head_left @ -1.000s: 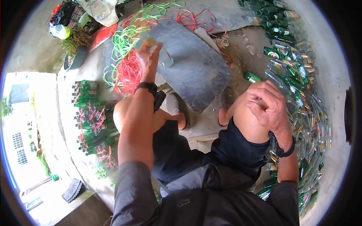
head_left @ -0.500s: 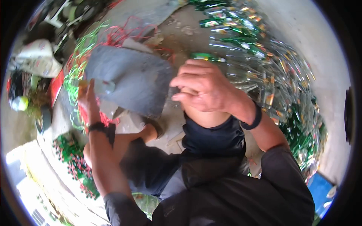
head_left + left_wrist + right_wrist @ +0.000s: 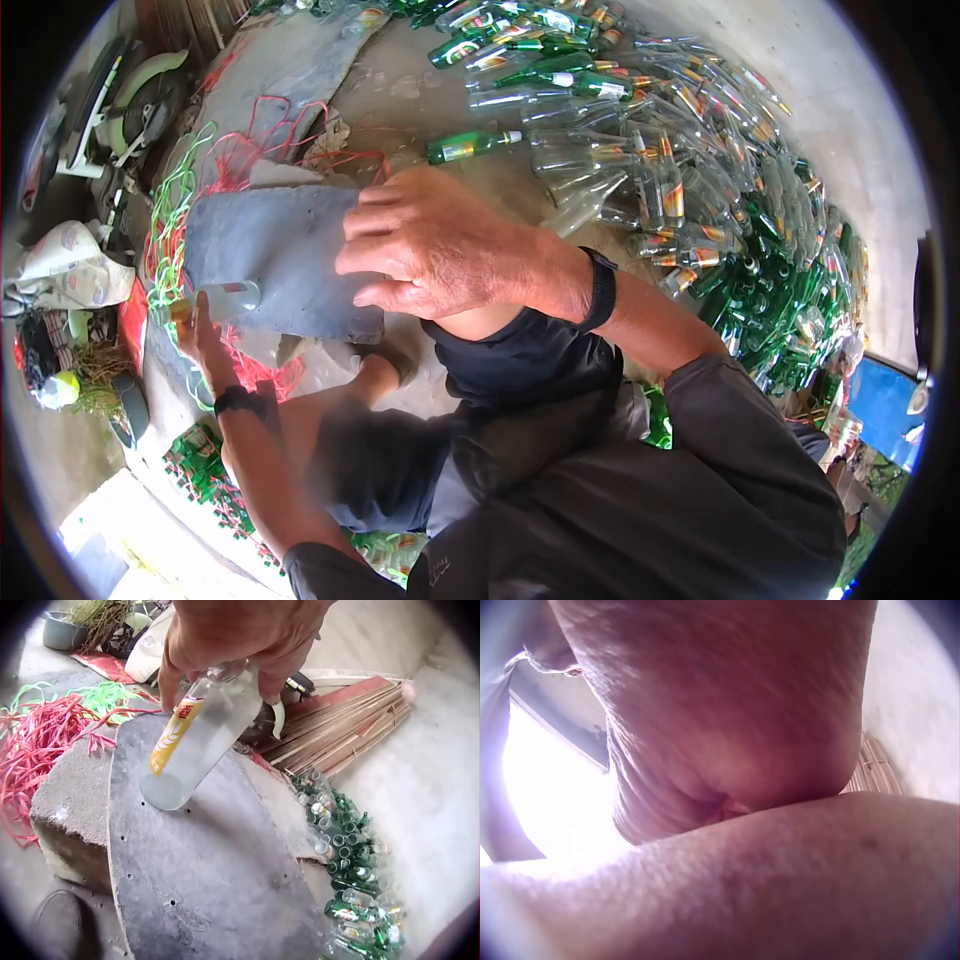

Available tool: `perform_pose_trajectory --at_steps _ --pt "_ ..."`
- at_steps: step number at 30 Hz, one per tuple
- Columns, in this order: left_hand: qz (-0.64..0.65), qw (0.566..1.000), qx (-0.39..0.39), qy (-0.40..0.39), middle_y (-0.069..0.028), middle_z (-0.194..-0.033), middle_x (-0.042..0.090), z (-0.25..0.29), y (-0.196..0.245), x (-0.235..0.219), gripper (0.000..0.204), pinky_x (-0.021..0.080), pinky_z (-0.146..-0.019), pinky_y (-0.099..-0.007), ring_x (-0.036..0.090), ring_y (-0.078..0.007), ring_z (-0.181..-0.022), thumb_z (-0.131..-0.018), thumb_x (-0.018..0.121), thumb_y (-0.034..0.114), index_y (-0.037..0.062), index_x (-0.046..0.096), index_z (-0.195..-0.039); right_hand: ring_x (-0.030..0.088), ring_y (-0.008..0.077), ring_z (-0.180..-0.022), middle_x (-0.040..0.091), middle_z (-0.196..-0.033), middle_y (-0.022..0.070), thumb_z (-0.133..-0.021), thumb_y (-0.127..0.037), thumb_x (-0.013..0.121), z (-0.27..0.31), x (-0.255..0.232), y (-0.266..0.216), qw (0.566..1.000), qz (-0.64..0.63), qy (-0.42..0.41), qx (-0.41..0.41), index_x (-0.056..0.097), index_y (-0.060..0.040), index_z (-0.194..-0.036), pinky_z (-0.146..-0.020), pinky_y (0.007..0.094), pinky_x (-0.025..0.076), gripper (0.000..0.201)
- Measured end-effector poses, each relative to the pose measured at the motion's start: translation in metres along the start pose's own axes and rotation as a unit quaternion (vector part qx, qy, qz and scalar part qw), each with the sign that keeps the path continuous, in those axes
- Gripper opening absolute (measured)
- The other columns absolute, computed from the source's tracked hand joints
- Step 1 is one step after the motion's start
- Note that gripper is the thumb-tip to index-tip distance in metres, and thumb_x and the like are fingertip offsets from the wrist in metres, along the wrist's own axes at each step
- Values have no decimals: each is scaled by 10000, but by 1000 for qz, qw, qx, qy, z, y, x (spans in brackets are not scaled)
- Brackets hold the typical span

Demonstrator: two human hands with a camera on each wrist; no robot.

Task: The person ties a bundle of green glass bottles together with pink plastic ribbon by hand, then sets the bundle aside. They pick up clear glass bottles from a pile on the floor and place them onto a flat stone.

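My left hand point(image 3: 204, 345) grips a clear glass bottle point(image 3: 217, 727) with a yellow label, fingers round its upper part. The bottle leans, its base right at the surface of a dark grey board point(image 3: 202, 877) in the left wrist view. That board has small holes and lies over a concrete block point(image 3: 71, 799). My right hand point(image 3: 440, 245) rests on the raised knee, fingers loosely bent and holding nothing. In the right wrist view the palm sits against the bare leg point(image 3: 742, 892), which hides the fingers.
Clear and green bottles point(image 3: 640, 160) lie heaped along the wall. One green bottle point(image 3: 470, 146) lies apart on the floor. Red and green plastic strips point(image 3: 45, 742) pile up beside the board. Tied green bottles point(image 3: 200, 465) stand by the left leg. Wooden slats point(image 3: 345, 724) lie at the back.
The head view has swung to the right, so board and left hand appear further left. My left hand still holds the bottle near the board; the right stays on the knee.
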State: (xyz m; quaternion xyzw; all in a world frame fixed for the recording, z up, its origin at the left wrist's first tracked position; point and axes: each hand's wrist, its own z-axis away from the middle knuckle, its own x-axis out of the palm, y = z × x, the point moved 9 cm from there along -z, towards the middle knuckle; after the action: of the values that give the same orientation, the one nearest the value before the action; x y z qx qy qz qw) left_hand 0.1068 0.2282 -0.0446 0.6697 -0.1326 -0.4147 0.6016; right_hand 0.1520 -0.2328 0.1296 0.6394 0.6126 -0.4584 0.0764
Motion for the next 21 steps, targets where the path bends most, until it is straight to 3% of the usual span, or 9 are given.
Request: perform_pose_trajectory --at_steps 5,7,11,12,14,17,18,20,21 --pt "3 1000 -14 -10 -33 -1297 680 0 -5 0 610 515 -953 -448 634 -193 -1193 -919 850 407 96 604 -1383 678 252 -927 677 -919 31 -861 -216 783 17 -32 13 990 -97 99 -1 736 -108 -969 -744 412 575 160" --pt "-3 1000 -14 -8 -38 -1307 676 -3 -7 -3 613 505 -969 -454 628 -198 -1204 -919 851 403 95 602 -1385 722 257 -900 716 -957 68 -917 -172 770 41 -56 41 983 -80 116 117 764 -93 -1059 -771 378 598 163" --pt "-22 1000 -11 -6 -42 -1335 663 -1 -3 -4 604 488 -993 -456 620 -216 -1224 -922 845 406 91 608 -1379 723 120 -867 774 -966 52 -982 -195 757 134 -67 129 923 -133 157 325 782 -81 -1130 -751 294 588 189" --pt "-23 1000 -13 -6 -42 -1335 663 2 -1 -2 604 488 -993 -456 620 -216 -1224 -922 845 406 91 608 -1379 712 106 -860 771 -957 47 -977 -199 757 168 -70 156 901 -102 152 394 775 -60 -1134 -745 276 585 210" --pt "-23 998 42 35 -43 -1084 731 11 15 -5 611 402 -552 -235 585 -97 -697 -886 880 377 -1 678 -1321 697 95 -837 756 -932 37 -967 -204 754 244 -77 196 827 -101 156 531 768 -35 -1137 -726 257 582 241" --pt "-24 999 28 19 -27 -1062 730 19 22 -6 581 377 -551 -247 546 -77 -678 -903 861 354 -7 677 -1319 686 109 -786 729 -902 24 -958 -208 736 368 -70 244 665 -199 254 674 768 -49 -1138 -668 271 571 242" --pt "-25 999 28 20 -27 -1062 730 23 27 -6 581 377 -551 -247 546 -77 -678 -903 861 354 -7 677 -1319 686 109 -786 729 -902 24 -958 -208 736 402 -70 262 664 -200 253 674 768 -49 -1138 -668 271 571 242" --pt "-6 999 29 -17 -40 -1113 721 33 37 -1 552 413 -605 -242 589 -97 -804 -921 841 348 10 678 -1326 691 143 -807 726 -972 34 -963 -205 728 470 -67 284 607 -189 224 739 745 -65 -1196 -643 299 576 272" --pt "-8 999 29 -17 -40 -1113 721 35 39 -2 552 413 -605 -242 589 -97 -804 -921 841 348 10 678 -1326 691 143 -807 726 -972 34 -963 -205 728 476 -68 283 605 -190 224 740 745 -65 -1196 -643 299 576 272"
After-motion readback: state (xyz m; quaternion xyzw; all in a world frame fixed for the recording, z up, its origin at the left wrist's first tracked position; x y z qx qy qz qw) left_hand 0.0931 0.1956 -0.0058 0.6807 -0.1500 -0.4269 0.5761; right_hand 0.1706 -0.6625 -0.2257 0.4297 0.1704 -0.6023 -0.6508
